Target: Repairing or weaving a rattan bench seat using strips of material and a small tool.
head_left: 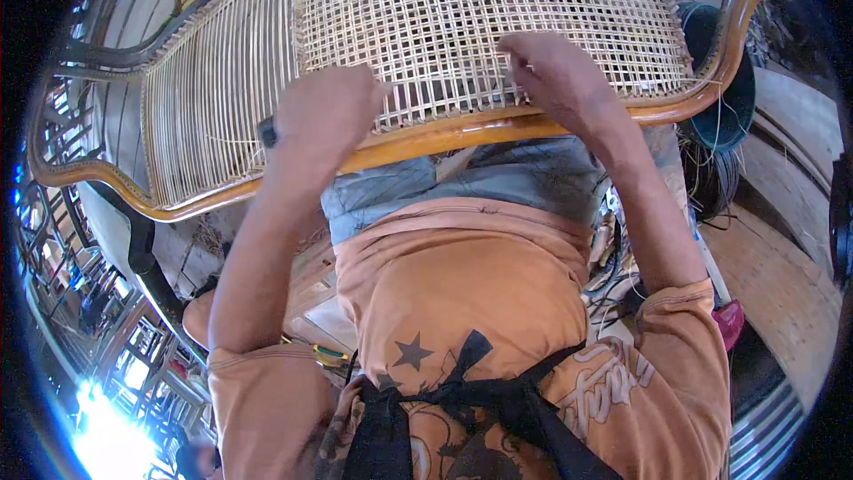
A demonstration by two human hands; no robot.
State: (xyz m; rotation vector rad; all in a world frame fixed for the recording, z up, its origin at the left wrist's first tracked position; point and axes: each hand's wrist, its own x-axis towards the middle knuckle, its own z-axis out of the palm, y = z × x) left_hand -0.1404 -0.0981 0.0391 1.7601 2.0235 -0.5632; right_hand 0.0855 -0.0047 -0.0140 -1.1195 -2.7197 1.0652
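A wooden frame (462, 131) with a glossy, curved brown rail lies across my lap, strung with pale rattan cane. Its middle and right hold an open woven cane panel (444, 18); on the left run parallel cane strands (209, 98) with no cross weave. My left hand (330, 111) is closed over the near edge of the weave, just above the rail. Farther right, my right hand (558, 76) rests at the weave with thumb and forefinger curled in a pinch. Whatever either hand grips is too fine or hidden to make out.
Beyond the frame's right end stands a dark green bucket (724, 98), with loose cane strands near it. Wooden boards (755, 276) lie to the right. Dark metal bars (107, 55) and stacked furniture frames (133, 338) fill the left side.
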